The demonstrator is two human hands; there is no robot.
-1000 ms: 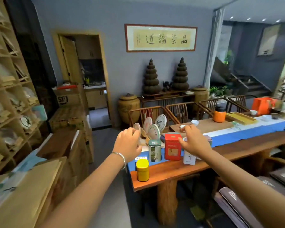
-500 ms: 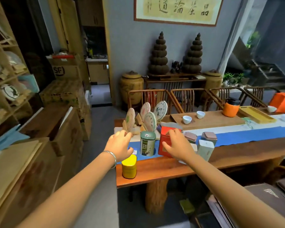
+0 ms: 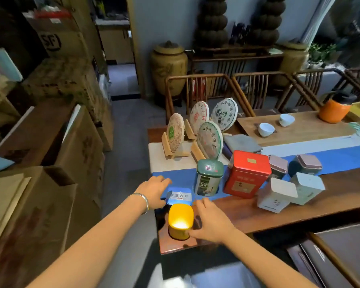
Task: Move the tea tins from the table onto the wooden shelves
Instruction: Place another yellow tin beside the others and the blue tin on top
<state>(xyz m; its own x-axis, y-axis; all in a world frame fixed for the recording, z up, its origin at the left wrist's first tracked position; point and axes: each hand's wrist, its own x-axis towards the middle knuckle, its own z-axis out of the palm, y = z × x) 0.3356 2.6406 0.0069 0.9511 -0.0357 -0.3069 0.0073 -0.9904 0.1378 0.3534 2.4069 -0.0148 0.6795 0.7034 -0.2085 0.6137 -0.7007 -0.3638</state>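
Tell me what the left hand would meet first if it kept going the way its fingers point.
Probably the green tin. The left hand lies beside the small blue tin, its fingers aimed right and away over the blue runner. Depth is unclear; it might pass behind.

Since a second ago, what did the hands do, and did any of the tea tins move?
Both hands dropped from the taller tins to the table's near corner. The right hand now touches the yellow tin, seemingly starting to grip it; the left hand reaches the small blue tin. Neither tin is lifted. The green tin, red tin and white tins stayed put.
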